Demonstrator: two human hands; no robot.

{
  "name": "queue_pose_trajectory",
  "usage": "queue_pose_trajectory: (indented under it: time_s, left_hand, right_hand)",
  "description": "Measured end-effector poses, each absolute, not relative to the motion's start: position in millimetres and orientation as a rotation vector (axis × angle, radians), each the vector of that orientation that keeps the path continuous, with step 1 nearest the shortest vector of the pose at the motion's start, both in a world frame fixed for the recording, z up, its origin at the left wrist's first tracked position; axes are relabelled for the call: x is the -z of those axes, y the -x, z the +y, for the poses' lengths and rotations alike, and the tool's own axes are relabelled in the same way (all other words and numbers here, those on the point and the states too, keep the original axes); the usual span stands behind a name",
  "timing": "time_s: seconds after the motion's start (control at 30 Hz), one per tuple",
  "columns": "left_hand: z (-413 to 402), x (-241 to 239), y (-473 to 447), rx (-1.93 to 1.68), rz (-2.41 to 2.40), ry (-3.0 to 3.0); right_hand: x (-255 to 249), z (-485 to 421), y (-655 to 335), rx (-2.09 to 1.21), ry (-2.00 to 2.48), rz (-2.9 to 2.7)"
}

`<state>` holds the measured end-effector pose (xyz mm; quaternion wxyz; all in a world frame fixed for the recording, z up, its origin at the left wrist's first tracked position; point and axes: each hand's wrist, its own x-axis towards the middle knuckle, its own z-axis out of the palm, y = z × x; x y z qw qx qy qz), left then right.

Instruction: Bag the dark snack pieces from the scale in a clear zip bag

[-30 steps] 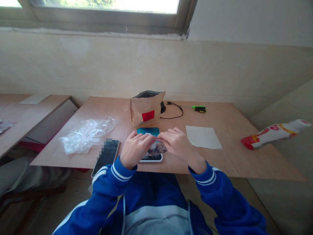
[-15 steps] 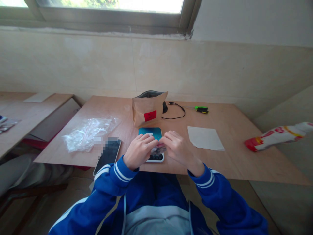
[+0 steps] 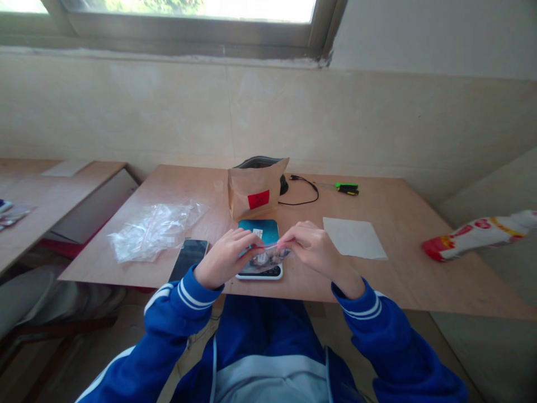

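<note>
Between my two hands a small clear zip bag (image 3: 272, 257) is stretched by its top edge, with dark and pale bits inside that I cannot make out. My left hand (image 3: 229, 254) pinches the left end of that edge. At the other end, the fingers of my right hand (image 3: 312, 249) are closed on the seal. Below the bag lies a digital scale (image 3: 268, 228) with a teal top, a white body and a dark button panel; a white label shows on its top. The bag and my fingers hide part of the scale.
Behind the scale stands a brown paper pouch (image 3: 240, 193) with a red label. Crumpled clear plastic bags (image 3: 155, 229) and a phone (image 3: 188, 259) lie to the left. Rightward are a black cable (image 3: 308, 182), a screwdriver (image 3: 347, 188), white paper (image 3: 354, 238) and a red-white bottle (image 3: 474, 236).
My hands have moved apart, drawing the bag's top edge out wide. More of the bag and its contents shows now, and my left forearm has shifted left over the phone's lower end.
</note>
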<state>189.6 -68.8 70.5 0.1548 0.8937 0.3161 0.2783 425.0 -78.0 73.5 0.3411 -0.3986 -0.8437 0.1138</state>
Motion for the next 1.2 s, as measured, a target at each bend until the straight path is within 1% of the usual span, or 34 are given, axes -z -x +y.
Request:
queue_pose_trajectory:
  time_s: [0.1, 0.2, 0.3, 0.43, 0.53, 0.67, 1.03, 1.2]
  left_hand:
    - [-73.8, -70.5, -194.4, -0.846, 0.893, -2.548]
    - [-77.4, -69.7, -198.8, -0.942, 0.912, -2.547]
    - [-77.7, -68.7, -199.5, -1.023, 0.958, -2.504]
    - [-75.8, -67.8, -194.8, -1.046, 0.953, -2.413]
    - [-74.7, -67.8, -191.0, -1.039, 0.925, -2.373]
    - [-73.8, -69.4, -188.7, -1.025, 0.895, -2.350]
    - [-73.7, -74.5, -195.7, -1.058, 0.841, -2.240]
    - [-74.5, -77.6, -199.9, -1.092, 0.867, -2.203]
  right_hand:
    - [-73.4, -78.7, -421.8, -0.258, 1.029, -2.203]
    - [-72.7, -79.7, -418.9, -0.288, 1.014, -2.189]
    - [-72.1, -80.8, -419.7, -0.423, 1.083, -2.136]
    - [-71.9, -84.3, -426.6, -0.666, 1.133, -2.022]
    - [-72.1, -88.9, -431.4, -0.733, 1.099, -1.963]
    - [-71.1, -93.8, -432.4, -0.747, 1.089, -1.886]
    - [-63.4, -96.9, -416.1, -0.608, 1.095, -1.669]
    - [-62.8, -96.0, -410.2, -0.721, 1.028, -1.719]
